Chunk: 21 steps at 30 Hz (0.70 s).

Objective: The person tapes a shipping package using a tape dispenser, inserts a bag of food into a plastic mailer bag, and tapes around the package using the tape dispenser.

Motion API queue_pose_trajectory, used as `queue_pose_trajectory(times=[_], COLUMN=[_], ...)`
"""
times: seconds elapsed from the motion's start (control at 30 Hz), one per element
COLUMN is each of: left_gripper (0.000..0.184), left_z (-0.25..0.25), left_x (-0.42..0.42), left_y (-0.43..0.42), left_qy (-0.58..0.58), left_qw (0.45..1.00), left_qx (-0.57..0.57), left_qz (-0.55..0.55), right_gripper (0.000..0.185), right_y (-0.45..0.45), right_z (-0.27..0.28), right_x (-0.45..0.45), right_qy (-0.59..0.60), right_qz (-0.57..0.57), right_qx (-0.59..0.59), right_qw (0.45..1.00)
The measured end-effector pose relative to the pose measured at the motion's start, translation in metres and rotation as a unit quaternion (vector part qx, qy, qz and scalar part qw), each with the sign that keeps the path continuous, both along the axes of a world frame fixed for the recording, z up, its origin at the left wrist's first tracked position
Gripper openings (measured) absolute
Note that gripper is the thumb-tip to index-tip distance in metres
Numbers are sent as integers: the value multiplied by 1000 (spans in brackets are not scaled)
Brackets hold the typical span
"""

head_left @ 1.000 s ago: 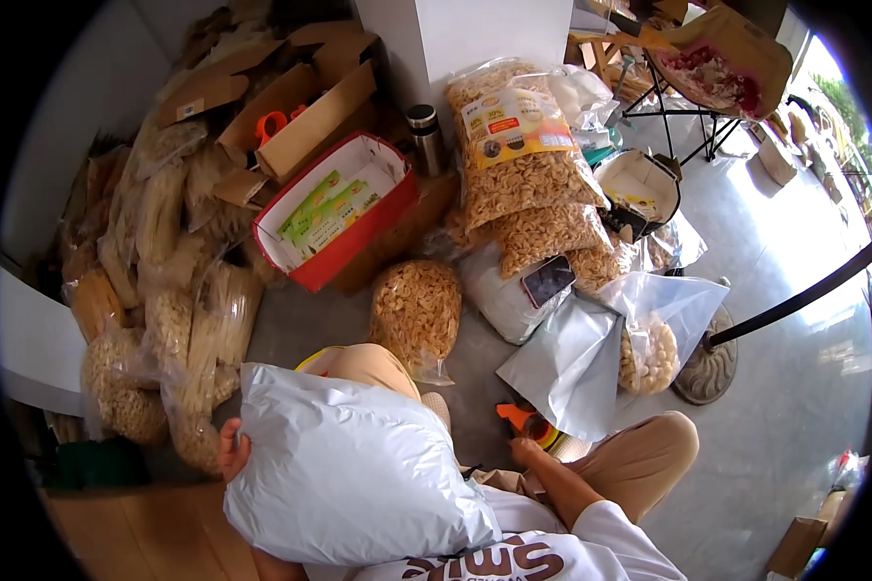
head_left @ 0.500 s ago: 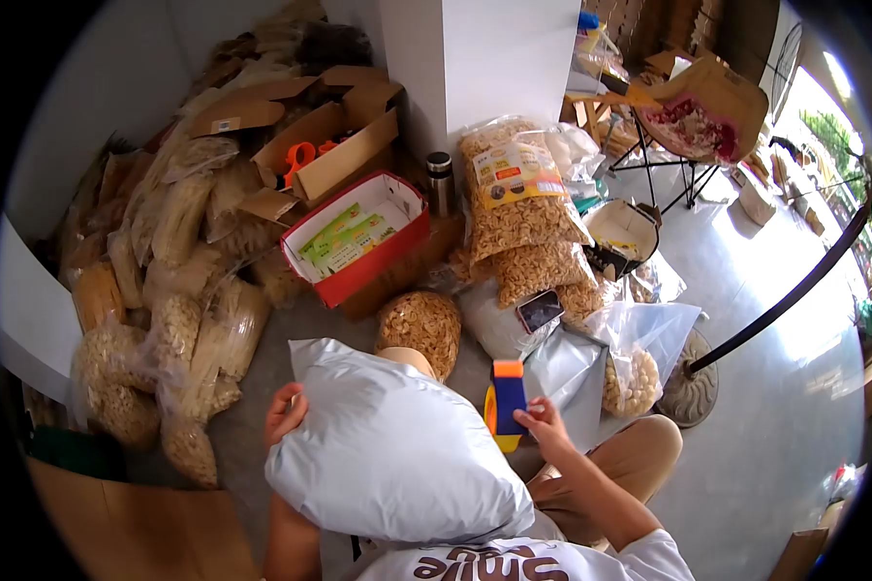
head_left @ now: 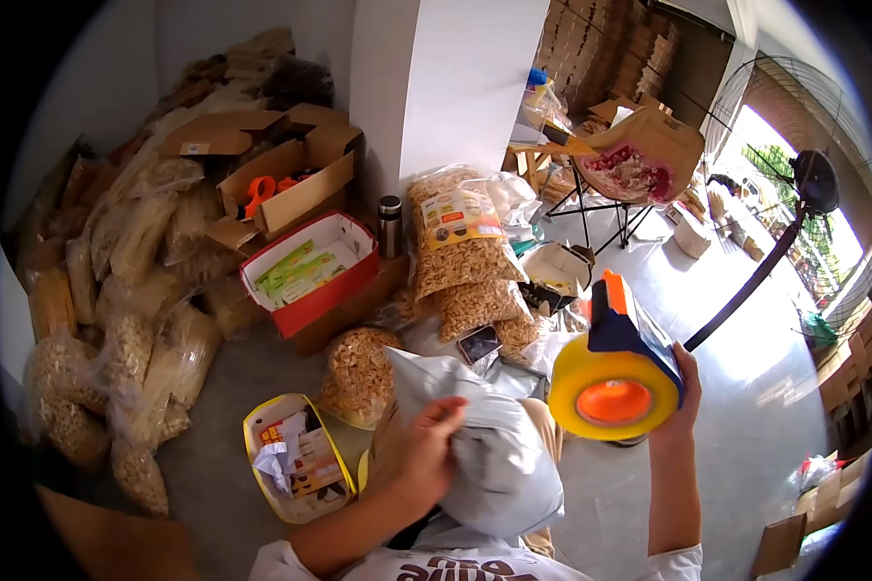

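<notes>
A stuffed grey plastic mailing bag [head_left: 509, 465] rests upright on my lap, its top corner pointing away from me. My left hand [head_left: 428, 455] is closed at the near left side of the bag, fingers pinching its upper part. Raised to the right of the bag, my right hand [head_left: 686, 402] grips a tape dispenser [head_left: 639, 334] with a blue body and an orange end. A large yellow tape roll with an orange core sits in the dispenser and faces me. The bag and the dispenser are apart.
A yellow-rimmed box [head_left: 295, 460] with papers stands on the floor at left. Beyond are a bag of dried slices [head_left: 357, 373], a red box [head_left: 310, 266] with green packets, a thermos [head_left: 389, 228] and a phone [head_left: 479, 344]. Bagged goods [head_left: 145, 290] heap up left; a fan [head_left: 814, 184] stands right.
The mailing bag has turned from lying flat to upright. My left hand has moved from its left edge to its upper part. My right hand has lifted the tape dispenser up and right.
</notes>
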<state>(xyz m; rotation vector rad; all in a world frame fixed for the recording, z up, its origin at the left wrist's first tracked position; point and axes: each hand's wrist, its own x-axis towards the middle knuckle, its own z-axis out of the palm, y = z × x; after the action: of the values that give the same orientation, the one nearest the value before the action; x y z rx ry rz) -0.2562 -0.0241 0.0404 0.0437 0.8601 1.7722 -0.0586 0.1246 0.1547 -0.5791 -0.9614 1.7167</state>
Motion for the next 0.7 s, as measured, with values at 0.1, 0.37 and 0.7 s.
queue_pose_trajectory(times=[0.1,0.37,0.7], left_gripper=[21,83,39], left_z=[-20,22,-2], left_x=[14,-37,-9], left_y=[4,-24,12], left_qy=[-9,684,863], left_qw=[998,717,417], left_qx=[24,100,274], left_qz=[-56,-89,-83], right_gripper=[29,31,35], right_y=[-16,-32,-40], right_z=[-5,-24,-35], right_x=[9,36,66], right_qy=[4,-9,-39], right_qz=[22,-8,-6], right_qx=[-29,-111,-58], right_qw=[999,994,998])
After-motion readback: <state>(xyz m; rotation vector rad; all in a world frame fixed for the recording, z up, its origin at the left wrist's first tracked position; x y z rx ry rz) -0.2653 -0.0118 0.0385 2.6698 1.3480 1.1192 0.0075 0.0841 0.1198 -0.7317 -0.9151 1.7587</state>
